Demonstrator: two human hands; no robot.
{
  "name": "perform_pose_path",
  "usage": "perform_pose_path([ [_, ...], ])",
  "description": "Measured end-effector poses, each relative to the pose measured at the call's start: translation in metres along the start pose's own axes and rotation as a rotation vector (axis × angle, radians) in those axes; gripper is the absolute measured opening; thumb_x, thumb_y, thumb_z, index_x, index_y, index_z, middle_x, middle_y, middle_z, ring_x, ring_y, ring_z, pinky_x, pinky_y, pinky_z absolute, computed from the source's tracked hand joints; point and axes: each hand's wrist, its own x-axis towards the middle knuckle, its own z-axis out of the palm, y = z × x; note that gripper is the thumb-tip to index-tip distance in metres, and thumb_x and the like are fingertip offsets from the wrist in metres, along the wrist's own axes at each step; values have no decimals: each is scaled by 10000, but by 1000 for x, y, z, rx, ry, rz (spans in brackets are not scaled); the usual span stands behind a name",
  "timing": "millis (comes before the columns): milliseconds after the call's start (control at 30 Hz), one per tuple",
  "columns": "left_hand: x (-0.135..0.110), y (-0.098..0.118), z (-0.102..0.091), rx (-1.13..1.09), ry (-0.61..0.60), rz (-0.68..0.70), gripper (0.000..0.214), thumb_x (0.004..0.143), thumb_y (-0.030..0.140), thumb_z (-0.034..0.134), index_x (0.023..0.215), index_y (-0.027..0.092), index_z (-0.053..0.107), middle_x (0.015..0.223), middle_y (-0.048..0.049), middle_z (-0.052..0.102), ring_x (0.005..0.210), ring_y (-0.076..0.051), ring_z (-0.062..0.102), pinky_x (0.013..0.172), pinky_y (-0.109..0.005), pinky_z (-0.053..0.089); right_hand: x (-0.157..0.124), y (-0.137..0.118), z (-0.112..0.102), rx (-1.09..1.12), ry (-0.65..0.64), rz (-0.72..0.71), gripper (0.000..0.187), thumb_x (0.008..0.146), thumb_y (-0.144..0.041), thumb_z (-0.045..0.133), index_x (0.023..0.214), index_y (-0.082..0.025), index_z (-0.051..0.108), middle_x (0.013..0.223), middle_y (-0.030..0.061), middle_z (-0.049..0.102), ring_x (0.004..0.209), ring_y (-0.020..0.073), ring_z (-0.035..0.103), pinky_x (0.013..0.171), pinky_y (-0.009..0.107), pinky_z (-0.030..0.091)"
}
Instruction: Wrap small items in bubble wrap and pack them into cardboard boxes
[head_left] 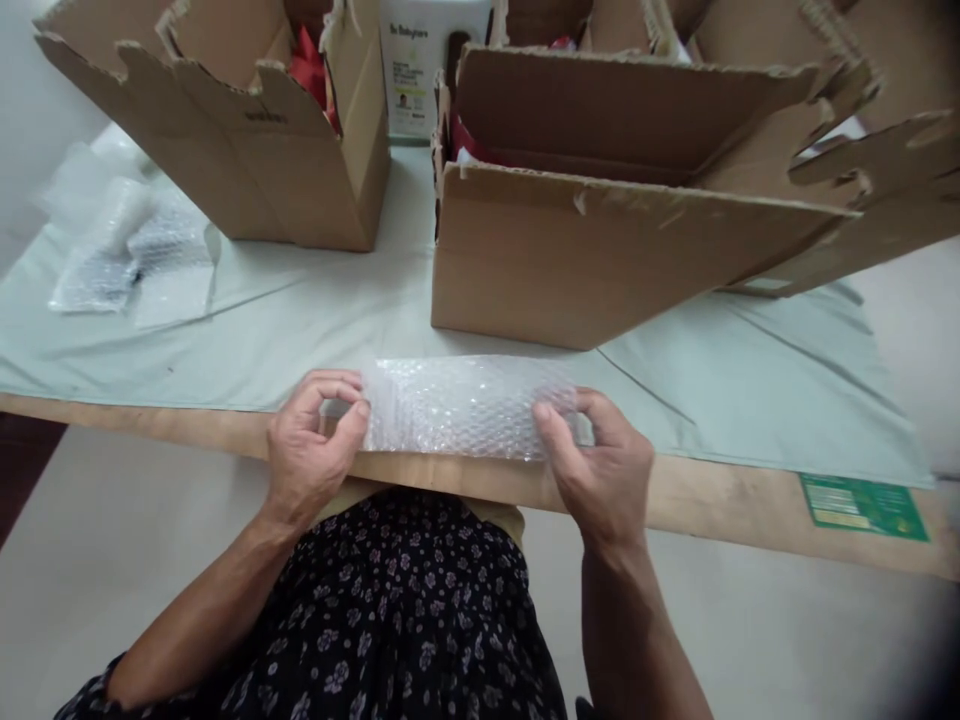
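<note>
A long bundle rolled in clear bubble wrap [465, 405] lies crosswise at the near edge of the table. My left hand [311, 450] pinches its left end, fingers curled round the wrap. My right hand [600, 465] grips the right end the same way, thumb on top. Whatever is inside the wrap cannot be made out.
Just behind the bundle stands a large open cardboard box [600, 250]. A second open box [247, 130] with red items inside stands at the back left. Spare bubble wrap pieces [127, 250] lie at far left on the pale green cloth [300, 320]. A green label [862, 505] sits on the wooden table edge.
</note>
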Motion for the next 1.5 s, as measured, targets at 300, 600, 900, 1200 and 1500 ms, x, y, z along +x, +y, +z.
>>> perform_pose_path([
  [300,6,-29,-9,348,-18,-75,147,870,245,668,1017,237,667,1089,-80,722,1098,-293,674,978,-508,571,-9,63,-14,-356,131,7,275,952,-421,630,1079,-186,696,1091,143,772,1003,333,717,925,548,511],
  [600,7,24,20,438,-342,482,498,987,187,577,1479,172,499,1546,-173,550,1506,-341,447,1243,-562,387,7,-3,14,-289,-156,-375,360,1024,-200,518,1372,-175,610,1433,151,661,1335,299,604,1105,508,487],
  [900,0,-26,51,622,-566,410,658,1029,463,511,1607,191,353,1698,-196,368,1599,-385,298,1297,-642,142,-13,52,-2,-477,-420,-249,570,1076,-454,453,1575,-179,463,1651,137,469,1548,304,401,1219,538,360],
  [1200,9,-18,32,498,-400,401,504,1035,380,521,1521,249,485,1652,-166,447,1540,-386,403,1249,-626,311,3,85,-48,-533,-67,-118,424,1043,-422,477,1315,-155,661,1347,170,716,1284,336,636,1033,516,477],
  [1500,13,-39,33,523,-158,279,137,937,307,572,935,217,675,1369,-190,678,1388,-449,547,1065,-662,502,17,63,-29,-321,-167,-158,174,976,-318,545,886,-203,640,1080,120,775,997,288,720,843,459,553],
])
